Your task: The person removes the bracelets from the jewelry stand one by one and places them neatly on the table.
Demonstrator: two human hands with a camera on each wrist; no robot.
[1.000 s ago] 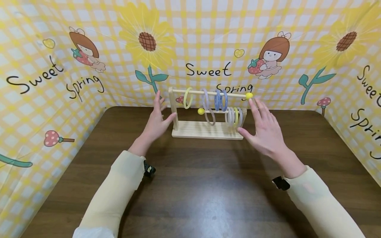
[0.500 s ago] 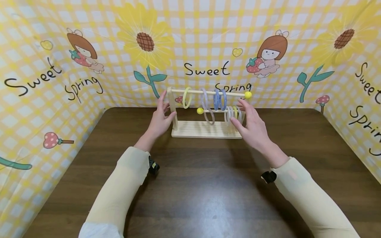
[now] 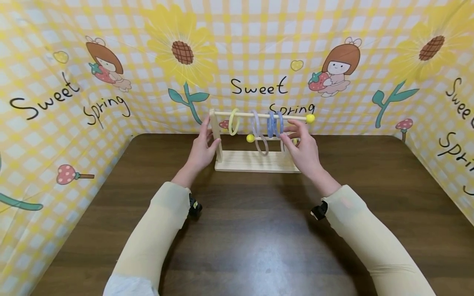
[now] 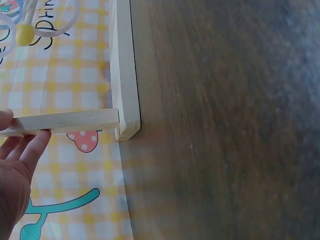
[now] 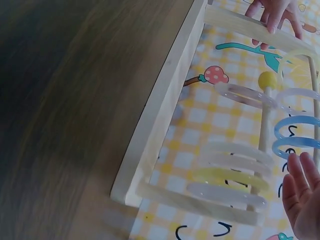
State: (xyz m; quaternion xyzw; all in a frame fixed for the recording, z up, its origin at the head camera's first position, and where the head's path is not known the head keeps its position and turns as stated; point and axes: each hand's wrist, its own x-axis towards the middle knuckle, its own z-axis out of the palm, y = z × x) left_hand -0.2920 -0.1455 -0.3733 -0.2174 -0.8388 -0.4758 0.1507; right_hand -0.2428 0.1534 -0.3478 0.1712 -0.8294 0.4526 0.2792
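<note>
A pale wooden ring rack (image 3: 255, 161) stands on the table with two rods. On its upper rod hang a yellow-green ring (image 3: 231, 123), a lilac ring (image 3: 253, 123) and blue rings (image 3: 270, 125). Its lower rod bears a pinkish ring (image 5: 240, 95) near the yellow end ball (image 3: 250, 138), and a yellow ring (image 5: 230, 177) among several pale ones. My left hand (image 3: 200, 152) holds the left post (image 4: 75, 121) between thumb and fingers. My right hand (image 3: 306, 154) is beside the blue rings, fingers extended, fingertips at the nearest ring's edge; whether they touch it is unclear.
The brown wooden table (image 3: 244, 222) stretches in front of the rack. A yellow checked cloth (image 3: 255, 49) with printed flowers and figures surrounds the back and sides. Another yellow ball (image 3: 310, 118) caps the upper rod's right end.
My right hand has moved left from the upper rod's end ball to the blue rings. The left hand has closed in on the left post. The rings look nearly unmoved.
</note>
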